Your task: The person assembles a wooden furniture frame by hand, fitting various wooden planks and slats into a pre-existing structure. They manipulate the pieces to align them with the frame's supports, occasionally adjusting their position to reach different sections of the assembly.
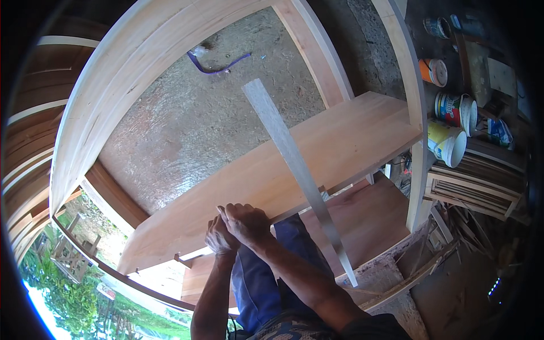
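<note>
My left hand (221, 235) and my right hand (246, 222) are together at the near edge of a long, smooth wooden board (340, 133). Both are closed with fingers curled; the right overlaps the left, and what they grip, if anything, is hidden. Crossing the board to the right of my hands is a long, flat, pale grey strip (297, 161). Its wide end extends past the board's far edge, and its narrow end lies low, beyond the near edge. The board runs across a large wooden frame (107, 85) with a curved look in this lens.
A reddish lower panel (362, 221) lies beneath the board on the right. Several paint buckets (447, 141) and a slatted wooden piece (473, 190) stand at right. A purple strap (218, 71) lies on the concrete floor (170, 130). Stacked wooden frames (34, 141) line the left; greenery shows outside.
</note>
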`<action>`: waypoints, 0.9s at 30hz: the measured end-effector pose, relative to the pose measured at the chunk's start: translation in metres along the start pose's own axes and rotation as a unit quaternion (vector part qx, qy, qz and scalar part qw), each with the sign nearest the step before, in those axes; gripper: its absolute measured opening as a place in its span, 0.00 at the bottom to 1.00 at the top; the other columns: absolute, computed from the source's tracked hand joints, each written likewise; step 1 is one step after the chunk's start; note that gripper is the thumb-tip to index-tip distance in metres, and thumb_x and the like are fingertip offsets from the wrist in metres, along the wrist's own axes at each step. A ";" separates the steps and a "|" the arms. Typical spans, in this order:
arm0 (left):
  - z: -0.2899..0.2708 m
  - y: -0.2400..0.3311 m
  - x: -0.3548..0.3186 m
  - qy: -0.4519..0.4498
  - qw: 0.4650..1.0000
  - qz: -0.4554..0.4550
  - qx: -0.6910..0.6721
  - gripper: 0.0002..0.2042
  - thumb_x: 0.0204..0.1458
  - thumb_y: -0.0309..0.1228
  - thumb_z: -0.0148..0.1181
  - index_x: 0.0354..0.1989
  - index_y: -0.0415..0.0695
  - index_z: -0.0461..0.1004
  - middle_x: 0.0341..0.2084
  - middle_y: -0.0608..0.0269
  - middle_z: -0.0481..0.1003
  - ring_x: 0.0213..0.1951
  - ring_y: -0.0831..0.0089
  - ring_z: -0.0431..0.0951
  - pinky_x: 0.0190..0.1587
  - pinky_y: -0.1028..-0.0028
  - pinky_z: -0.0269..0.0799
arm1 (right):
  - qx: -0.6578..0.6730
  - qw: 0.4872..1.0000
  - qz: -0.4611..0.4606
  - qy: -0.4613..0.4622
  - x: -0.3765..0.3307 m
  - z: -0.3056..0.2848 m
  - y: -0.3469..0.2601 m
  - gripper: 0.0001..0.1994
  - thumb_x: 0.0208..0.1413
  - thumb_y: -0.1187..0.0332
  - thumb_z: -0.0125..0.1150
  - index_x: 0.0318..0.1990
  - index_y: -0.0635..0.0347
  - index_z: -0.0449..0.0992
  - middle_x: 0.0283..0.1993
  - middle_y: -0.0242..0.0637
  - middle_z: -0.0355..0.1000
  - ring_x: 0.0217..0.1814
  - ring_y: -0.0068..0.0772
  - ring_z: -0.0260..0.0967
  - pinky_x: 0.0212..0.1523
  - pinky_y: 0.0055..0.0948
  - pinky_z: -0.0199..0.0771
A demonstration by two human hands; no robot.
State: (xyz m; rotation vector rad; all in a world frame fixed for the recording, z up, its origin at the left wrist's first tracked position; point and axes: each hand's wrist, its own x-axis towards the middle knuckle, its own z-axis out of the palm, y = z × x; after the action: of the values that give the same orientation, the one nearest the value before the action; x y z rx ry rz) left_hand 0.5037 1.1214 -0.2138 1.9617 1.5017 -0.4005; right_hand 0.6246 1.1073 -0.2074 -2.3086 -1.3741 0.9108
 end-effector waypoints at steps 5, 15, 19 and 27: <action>-0.007 0.007 0.004 -0.006 1.000 0.019 0.006 0.14 0.55 0.42 0.56 0.34 0.42 0.74 0.28 0.54 0.78 0.33 0.51 0.77 0.34 0.55 0.72 | 0.002 1.000 0.000 -0.014 0.002 -0.001 0.001 0.18 0.59 0.57 0.63 0.20 0.51 0.68 0.16 0.34 0.69 0.18 0.35 0.72 0.18 0.34 0.71; -0.007 0.007 0.002 0.008 1.000 -0.001 -0.013 0.12 0.51 0.40 0.60 0.35 0.44 0.75 0.30 0.55 0.79 0.36 0.51 0.78 0.36 0.55 0.74 | -0.001 1.000 -0.008 -0.002 0.003 0.000 -0.002 0.18 0.61 0.57 0.61 0.20 0.51 0.69 0.16 0.35 0.69 0.18 0.37 0.72 0.19 0.36 0.71; -0.007 0.004 0.001 -0.017 1.000 -0.016 -0.001 0.11 0.51 0.40 0.59 0.36 0.46 0.75 0.33 0.54 0.80 0.39 0.49 0.78 0.39 0.53 0.74 | -0.001 1.000 0.002 -0.005 -0.001 -0.001 -0.004 0.17 0.62 0.56 0.60 0.22 0.52 0.71 0.18 0.36 0.71 0.20 0.37 0.74 0.21 0.36 0.73; -0.007 0.009 -0.003 -0.028 0.993 -0.102 0.051 0.16 0.51 0.44 0.60 0.40 0.46 0.76 0.35 0.44 0.79 0.40 0.44 0.80 0.40 0.46 0.72 | 0.007 0.999 -0.014 0.049 -0.009 -0.002 -0.004 0.15 0.61 0.56 0.59 0.25 0.54 0.75 0.21 0.38 0.75 0.24 0.38 0.78 0.25 0.36 0.77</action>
State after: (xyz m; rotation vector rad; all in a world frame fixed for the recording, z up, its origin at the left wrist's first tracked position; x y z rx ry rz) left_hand 0.5105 1.1224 -0.2043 1.8620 1.6812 -0.6259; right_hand 0.6200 1.1011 -0.2004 -2.2852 -1.3517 0.7865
